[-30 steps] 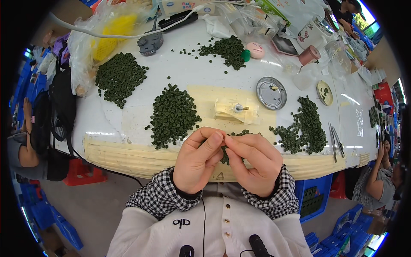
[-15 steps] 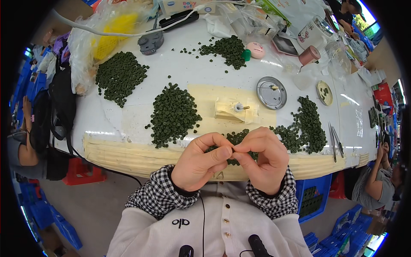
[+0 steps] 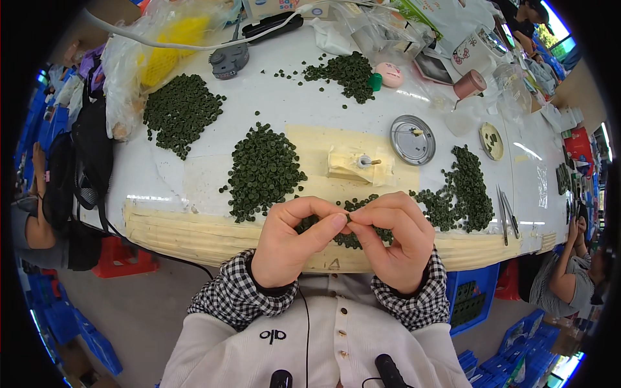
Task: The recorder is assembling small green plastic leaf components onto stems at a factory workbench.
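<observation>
Above the table's near edge, my left hand [image 3: 289, 240] and my right hand [image 3: 402, 240] meet fingertip to fingertip. Both are closed in a pinch on a small dark green part [image 3: 348, 218], mostly covered by the fingers. Loose round dark green parts [image 3: 354, 238] lie on the table just beneath and behind my hands. To the left is a larger heap of the same parts [image 3: 262, 169]; another heap [image 3: 467, 187] spreads to the right. Behind my hands stands a tape-wrapped block [image 3: 346, 161] with a short peg sticking out of it.
Farther back lie two more green heaps [image 3: 181, 115] [image 3: 349, 74]. A round metal tin lid [image 3: 404, 150], a small cream dish [image 3: 485, 145] and tweezers [image 3: 502, 216] are on the right. A white cable [image 3: 194, 47] crosses the back. A blue crate [image 3: 458, 279] sits below the right edge.
The thumb and finger tips have shifted slightly, so that a bit of the dark green part now shows between them. Both hands stay in nearly the same place.
</observation>
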Available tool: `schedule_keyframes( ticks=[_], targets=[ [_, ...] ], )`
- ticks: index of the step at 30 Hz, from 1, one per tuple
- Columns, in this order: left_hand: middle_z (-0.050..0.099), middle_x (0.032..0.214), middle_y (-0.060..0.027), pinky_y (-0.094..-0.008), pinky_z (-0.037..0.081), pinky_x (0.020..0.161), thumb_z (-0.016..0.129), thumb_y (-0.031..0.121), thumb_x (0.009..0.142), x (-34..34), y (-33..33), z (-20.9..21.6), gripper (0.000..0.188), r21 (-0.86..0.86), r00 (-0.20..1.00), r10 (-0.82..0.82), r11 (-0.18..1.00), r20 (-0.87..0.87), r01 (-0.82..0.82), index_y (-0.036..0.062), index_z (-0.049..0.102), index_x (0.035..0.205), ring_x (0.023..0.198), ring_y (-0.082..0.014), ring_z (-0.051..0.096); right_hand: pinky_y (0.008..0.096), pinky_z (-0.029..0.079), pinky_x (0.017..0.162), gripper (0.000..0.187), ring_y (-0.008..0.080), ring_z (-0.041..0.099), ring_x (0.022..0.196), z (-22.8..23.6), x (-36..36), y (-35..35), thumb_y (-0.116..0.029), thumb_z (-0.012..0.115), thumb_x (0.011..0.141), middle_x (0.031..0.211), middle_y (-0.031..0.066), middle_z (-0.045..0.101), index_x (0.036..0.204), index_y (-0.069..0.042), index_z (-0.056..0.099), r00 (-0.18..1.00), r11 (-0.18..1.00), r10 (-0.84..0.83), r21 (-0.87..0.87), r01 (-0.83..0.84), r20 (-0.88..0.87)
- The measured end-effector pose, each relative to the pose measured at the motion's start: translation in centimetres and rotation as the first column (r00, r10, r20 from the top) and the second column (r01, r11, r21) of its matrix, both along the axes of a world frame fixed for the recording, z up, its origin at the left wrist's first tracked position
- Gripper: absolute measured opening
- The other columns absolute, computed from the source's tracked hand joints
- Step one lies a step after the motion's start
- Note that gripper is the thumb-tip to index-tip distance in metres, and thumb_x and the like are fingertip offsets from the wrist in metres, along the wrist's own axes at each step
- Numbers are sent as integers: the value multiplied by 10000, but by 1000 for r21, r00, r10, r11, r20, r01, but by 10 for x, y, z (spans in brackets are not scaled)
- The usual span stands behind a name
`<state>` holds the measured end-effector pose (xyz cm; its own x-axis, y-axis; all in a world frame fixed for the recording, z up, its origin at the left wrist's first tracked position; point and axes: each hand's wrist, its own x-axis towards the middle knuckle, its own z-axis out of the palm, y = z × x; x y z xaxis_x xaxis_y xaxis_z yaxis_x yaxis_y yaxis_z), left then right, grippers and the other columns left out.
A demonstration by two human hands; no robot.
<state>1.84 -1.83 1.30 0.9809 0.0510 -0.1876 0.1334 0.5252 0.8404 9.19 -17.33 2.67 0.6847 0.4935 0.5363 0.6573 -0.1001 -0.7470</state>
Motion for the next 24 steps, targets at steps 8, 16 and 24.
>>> schedule_keyframes(
  ticks=[8, 16, 24],
  targets=[
    [639, 810, -10, -195, 403, 642, 639, 53, 840, 1, -3, -2, 98, 77, 998, 53, 996, -31, -50, -10, 657, 913, 703, -39, 501, 260, 493, 598, 207, 195, 609, 685, 2, 0, 2, 75, 680, 702, 809, 96, 619, 890, -12, 668, 1000, 1000, 0, -23, -1, -30],
    [590, 731, 43, -181, 342, 580, 650, 34, 819, 2, -5, -7, 95, 165, 996, 83, 982, 37, -88, -13, 667, 900, 644, -14, 413, 266, 493, 599, 177, 199, 613, 683, -1, 1, 1, 72, 657, 712, 806, 105, 622, 872, -3, 657, 998, 1000, 7, -6, -8, -60],
    [580, 710, 45, -175, 328, 536, 638, 28, 811, 1, -5, -6, 68, 340, 992, 65, 935, 109, -98, -9, 658, 865, 603, -4, 398, 249, 505, 637, 146, 155, 620, 717, -1, -1, -2, 80, 626, 722, 815, 95, 622, 860, 33, 642, 927, 994, 92, 82, -67, -363]
  ],
)
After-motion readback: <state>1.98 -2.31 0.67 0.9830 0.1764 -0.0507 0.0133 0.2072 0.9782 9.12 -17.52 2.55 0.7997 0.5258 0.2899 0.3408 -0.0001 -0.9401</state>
